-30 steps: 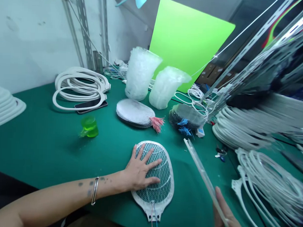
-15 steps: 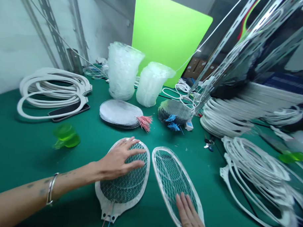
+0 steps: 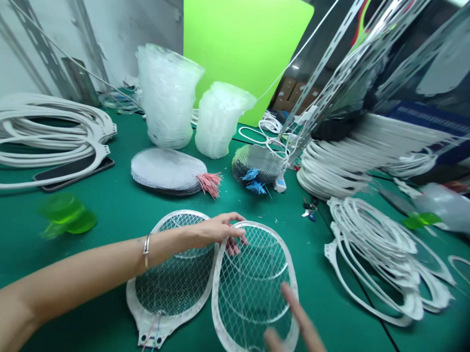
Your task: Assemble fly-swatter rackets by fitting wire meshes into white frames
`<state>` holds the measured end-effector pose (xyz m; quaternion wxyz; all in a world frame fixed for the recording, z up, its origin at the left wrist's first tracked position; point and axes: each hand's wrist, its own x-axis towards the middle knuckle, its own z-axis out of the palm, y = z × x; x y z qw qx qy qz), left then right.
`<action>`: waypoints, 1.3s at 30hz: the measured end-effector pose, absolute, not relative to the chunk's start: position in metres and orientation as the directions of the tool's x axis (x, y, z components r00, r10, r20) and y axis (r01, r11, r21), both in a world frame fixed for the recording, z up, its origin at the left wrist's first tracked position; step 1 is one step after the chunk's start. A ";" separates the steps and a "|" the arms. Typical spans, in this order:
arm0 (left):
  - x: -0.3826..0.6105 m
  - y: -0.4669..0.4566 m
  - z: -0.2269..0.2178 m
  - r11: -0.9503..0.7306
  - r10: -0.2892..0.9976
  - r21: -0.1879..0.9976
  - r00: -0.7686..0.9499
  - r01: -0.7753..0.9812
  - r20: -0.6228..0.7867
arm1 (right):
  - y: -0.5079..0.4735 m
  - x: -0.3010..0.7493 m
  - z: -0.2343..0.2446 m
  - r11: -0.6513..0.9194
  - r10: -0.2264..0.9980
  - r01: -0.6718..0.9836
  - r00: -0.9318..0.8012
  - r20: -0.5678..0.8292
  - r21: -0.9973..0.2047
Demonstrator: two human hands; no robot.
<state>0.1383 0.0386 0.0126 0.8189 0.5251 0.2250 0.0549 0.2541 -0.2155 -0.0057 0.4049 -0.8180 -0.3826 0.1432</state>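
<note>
Along the near edge of the green surface [image 3: 79, 329], two white-rimmed swatter heads lie side by side, their rims touching. The left one, a wired swatter head [image 3: 173, 284], has dense dark mesh, with thin pink and blue wires [image 3: 150, 337] running from its handle end over the near edge. The right one, an open mesh frame [image 3: 254, 284], has wider diamond mesh. The left hand [image 3: 219, 232], with a metal bangle [image 3: 146, 250] on its wrist, reaches across the wired head, its fingers curled at the frame's upper left rim; whether they grip it, I cannot tell. The right hand [image 3: 287, 326], blurred, has its fingers spread wide over the frame's lower right side.

Left of them sits a blurred green translucent piece [image 3: 66, 214]. To the right lie a loose pile of white plastic frames [image 3: 375, 247] and a small bunch of keys [image 3: 309, 209]. Farther up, a pale mesh stack [image 3: 168, 168] trails pink wires [image 3: 208, 184], and a dark mesh stack [image 3: 256, 164] trails blue wires [image 3: 255, 181]. A phone [image 3: 73, 173] lies under white frames [image 3: 47, 128] at the left. Two stacks of clear plastic [image 3: 168, 96] [image 3: 219, 119] stand near the far edge, before a bright green board [image 3: 239, 48].
</note>
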 end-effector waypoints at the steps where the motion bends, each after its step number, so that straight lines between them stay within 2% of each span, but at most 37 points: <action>1: 0.143 0.043 0.010 0.453 0.299 0.880 0.906 0.141 -0.299 | -0.210 0.269 0.002 -0.410 0.693 0.442 0.720 0.043 -0.798; 5: 0.161 0.049 -0.002 0.423 0.273 0.894 0.920 0.147 -0.281 | -0.181 0.322 0.014 -0.397 0.599 0.079 0.777 -0.193 -0.914; 9: 0.168 0.044 -0.007 0.352 0.272 0.918 0.919 0.182 -0.286 | -0.159 0.346 0.005 -0.452 0.611 0.068 0.750 -0.253 -0.890; 12: 0.171 0.042 -0.009 0.006 0.389 0.959 0.883 0.284 -0.264 | -0.153 0.351 -0.005 -0.431 0.657 0.015 0.690 -0.302 -0.902; 15: 0.174 0.042 -0.011 -0.321 0.529 0.873 0.834 0.366 -0.155 | -0.153 0.352 -0.012 -0.415 0.691 0.135 0.690 -0.216 -0.900; 18: 0.179 0.041 -0.014 -0.498 0.571 0.774 0.820 0.392 -0.048 | -0.158 0.349 -0.013 -0.483 0.731 0.375 0.671 -0.128 -0.791; 21: 0.182 0.038 -0.018 -0.572 0.575 0.699 0.818 0.429 -0.031 | -0.163 0.343 -0.009 -0.547 0.763 0.575 0.642 -0.080 -0.608; 24: 0.184 0.034 -0.021 -0.618 0.583 0.659 0.812 0.429 0.019 | -0.159 0.339 -0.003 -0.522 0.777 0.709 0.624 0.078 -0.475; 27: 0.185 0.031 -0.024 -0.691 0.558 0.588 0.827 0.421 0.064 | -0.140 0.339 -0.003 -0.379 0.818 0.776 0.536 0.210 -0.505; 29: 0.186 0.029 -0.026 -0.716 0.547 0.551 0.835 0.428 0.062 | -0.122 0.340 -0.007 -0.292 0.869 0.770 0.461 0.179 -0.567; 32: 0.186 0.029 -0.030 -0.712 0.555 0.556 0.829 0.428 0.073 | -0.100 0.344 -0.018 -0.245 0.920 0.737 0.382 0.090 -0.629; 39: 0.188 0.027 -0.033 -0.737 0.537 0.551 0.834 0.391 0.126 | -0.095 0.348 -0.031 -0.221 0.928 0.731 0.362 0.093 -0.646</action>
